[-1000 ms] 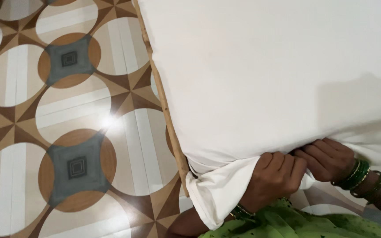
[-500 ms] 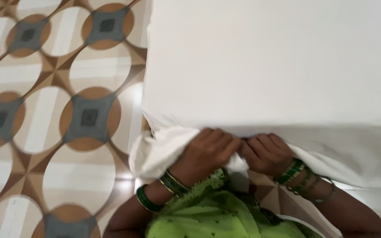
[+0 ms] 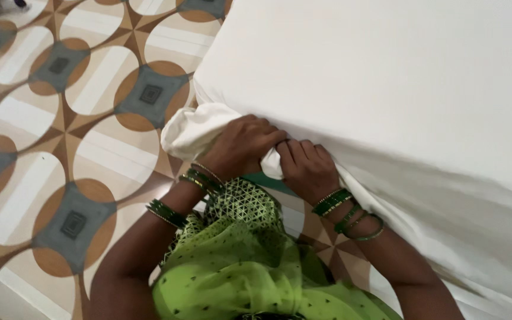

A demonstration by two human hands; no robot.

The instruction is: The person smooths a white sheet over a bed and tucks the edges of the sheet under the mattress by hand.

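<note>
- The left hand [image 3: 239,145] is closed over a bunched corner of the white sheet [image 3: 386,89], knuckles up, just left of the right hand [image 3: 306,169], which is also clenched on the same fold; the two hands touch.
- The sheet lies spread over a bed filling the right and far side of the view; its gathered corner [image 3: 191,127] hangs at the bed's near-left corner, above the patterned tile floor [image 3: 60,118].
- Likely risk: the bunched cloth may slip from either fist if pulled unevenly, dropping the corner onto the floor.
- The loose green garment [image 3: 238,266] hangs close below the hands and could get caught in the fold.
- The bangles [image 3: 351,213] might snag the fabric.
</note>
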